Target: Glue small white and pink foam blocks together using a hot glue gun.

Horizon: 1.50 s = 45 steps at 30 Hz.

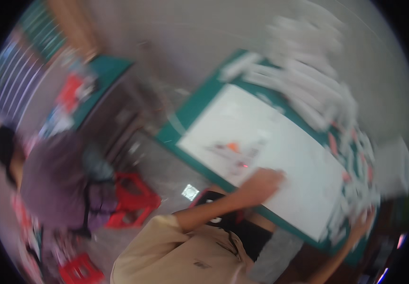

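Observation:
Motion blurs the whole picture. My left hand [267,183] is over the white board [299,165] on the table, near its front edge; the fingers are smeared and I cannot make out anything in them. Just left of it on the board is a small cluster of items with an orange piece [233,147]. My right hand [361,226] reaches to the table's right end, at a heap of small white and salmon-coloured pieces [351,189]. Its fingers blend into the heap, so its grip is hidden.
Long white pieces [304,90] are stacked along the far side of the green table [200,109]. A white box [393,168] stands past the right end. To the left, a person in purple [55,182] is by a red stool [136,199] and another green-topped table [110,71].

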### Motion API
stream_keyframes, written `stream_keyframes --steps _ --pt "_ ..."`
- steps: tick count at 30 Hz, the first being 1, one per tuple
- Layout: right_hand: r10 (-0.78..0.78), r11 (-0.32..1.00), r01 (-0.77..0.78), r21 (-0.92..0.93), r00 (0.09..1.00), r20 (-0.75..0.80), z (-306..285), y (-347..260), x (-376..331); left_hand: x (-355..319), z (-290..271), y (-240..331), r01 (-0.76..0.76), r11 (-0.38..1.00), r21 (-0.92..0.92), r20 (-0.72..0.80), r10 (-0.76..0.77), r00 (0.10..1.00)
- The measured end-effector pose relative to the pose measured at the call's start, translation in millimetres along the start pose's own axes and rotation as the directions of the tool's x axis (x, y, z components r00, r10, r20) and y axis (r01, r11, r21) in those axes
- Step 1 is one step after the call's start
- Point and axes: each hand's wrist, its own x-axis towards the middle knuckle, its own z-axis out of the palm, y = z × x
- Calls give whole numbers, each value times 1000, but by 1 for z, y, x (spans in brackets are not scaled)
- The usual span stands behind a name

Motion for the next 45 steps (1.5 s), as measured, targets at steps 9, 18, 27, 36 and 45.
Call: stream_keyframes --steps 9,18,27,36,45 --pt "-95 964 129 -233 984 149 -9 -32 -10 2 11 11 20 995 97 -1 -20 1000" --pt "323 936 -349 -50 790 522 19 21 4 3 14 7 39 992 122 19 -42 999" --pt "-256 951 260 -164 965 48 13 -39 -9 1 14 9 24 994 109 -3 -24 1000" --pt "-141 965 95 245 974 176 14 48 -4 13 17 9 23 999 -48 164 -15 986" --pt "-186 205 662 721 749 -635 -158 -271 -63 21 -17 20 47 997 62 128 -54 990"
